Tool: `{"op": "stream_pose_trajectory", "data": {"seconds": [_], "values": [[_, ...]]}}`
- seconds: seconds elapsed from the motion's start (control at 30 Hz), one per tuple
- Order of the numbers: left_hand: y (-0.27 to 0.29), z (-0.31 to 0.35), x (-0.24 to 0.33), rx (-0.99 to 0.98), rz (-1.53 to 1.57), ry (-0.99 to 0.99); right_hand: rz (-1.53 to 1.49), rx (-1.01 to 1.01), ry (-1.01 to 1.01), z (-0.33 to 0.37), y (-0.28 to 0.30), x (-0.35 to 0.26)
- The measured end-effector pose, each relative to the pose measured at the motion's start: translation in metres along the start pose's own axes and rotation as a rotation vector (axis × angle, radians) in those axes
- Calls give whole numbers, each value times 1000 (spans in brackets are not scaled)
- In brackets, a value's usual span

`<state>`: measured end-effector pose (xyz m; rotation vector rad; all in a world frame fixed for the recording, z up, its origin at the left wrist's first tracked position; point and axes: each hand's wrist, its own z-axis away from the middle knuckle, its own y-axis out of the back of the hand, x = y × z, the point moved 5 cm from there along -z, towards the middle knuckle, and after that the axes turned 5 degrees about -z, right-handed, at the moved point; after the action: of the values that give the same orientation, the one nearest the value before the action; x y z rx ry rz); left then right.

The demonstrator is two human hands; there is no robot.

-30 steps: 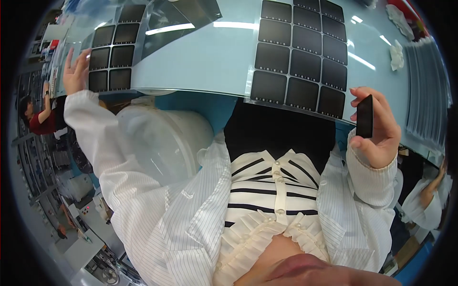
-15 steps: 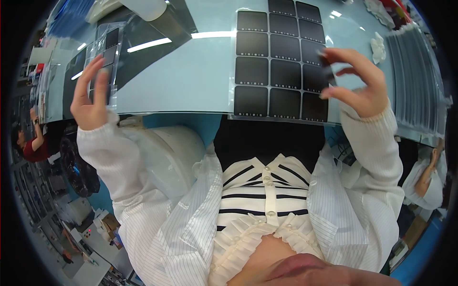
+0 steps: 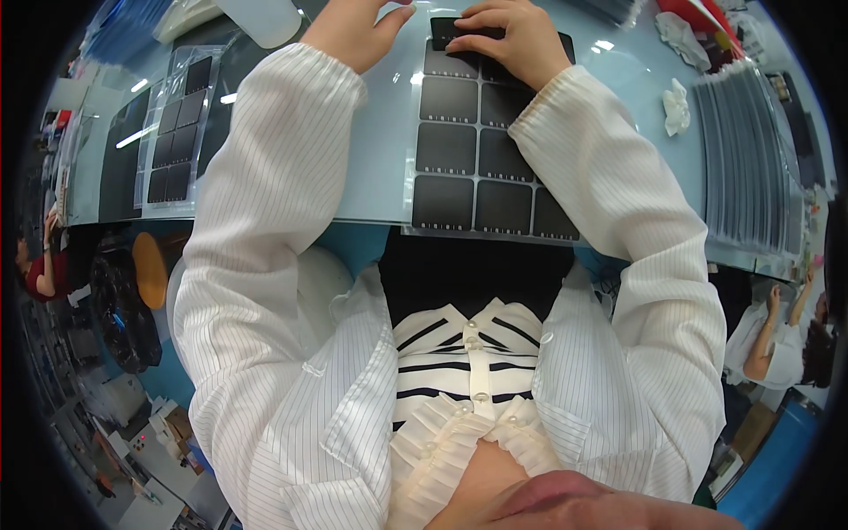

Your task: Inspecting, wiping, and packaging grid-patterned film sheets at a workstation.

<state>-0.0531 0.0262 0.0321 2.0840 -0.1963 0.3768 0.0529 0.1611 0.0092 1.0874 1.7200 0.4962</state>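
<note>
A clear sheet (image 3: pixel 408 203) with rows of dark rounded squares (image 3: pixel 446 148) lies on the table in front of me, its near edge slightly over the table edge. My right hand (image 3: pixel 517 40) is at the sheet's far end, thumb and fingers closed on the edge of a darker square (image 3: pixel 442 34) at its far left corner. The right hand and sleeve cover part of the sheet's right column. My left hand (image 3: pixel 358 31) hovers left of that corner, thumb and forefinger apart with nothing visible between them. The upper picture edge cuts off its other fingers.
Another sheet of dark squares (image 3: pixel 177 132) lies at the left over dark film. A stack of clear sheets (image 3: pixel 746 168) stands at the right beside crumpled white tissue (image 3: pixel 676 108). A whitish container (image 3: pixel 265 19) is at the far left. Other people sit at both sides.
My left hand has come from the left sheet toward the middle and far side. My right hand has moved from the sheet's right edge to its far end. The left sheet is now uncovered.
</note>
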Motion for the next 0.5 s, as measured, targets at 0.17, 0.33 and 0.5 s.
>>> {"op": "stream_pose_trajectory", "data": {"seconds": [0.17, 0.33, 0.5], "values": [[-34, -6, -35, 24, 282, 179, 52, 93, 58, -10, -2, -2], [-26, 5, -27, 185, 582, -305, 42, 117, 78, -8, 3, -8], [-39, 5, -14, -159, 368, 191, 63, 96, 68, 11, 9, -13]]}}
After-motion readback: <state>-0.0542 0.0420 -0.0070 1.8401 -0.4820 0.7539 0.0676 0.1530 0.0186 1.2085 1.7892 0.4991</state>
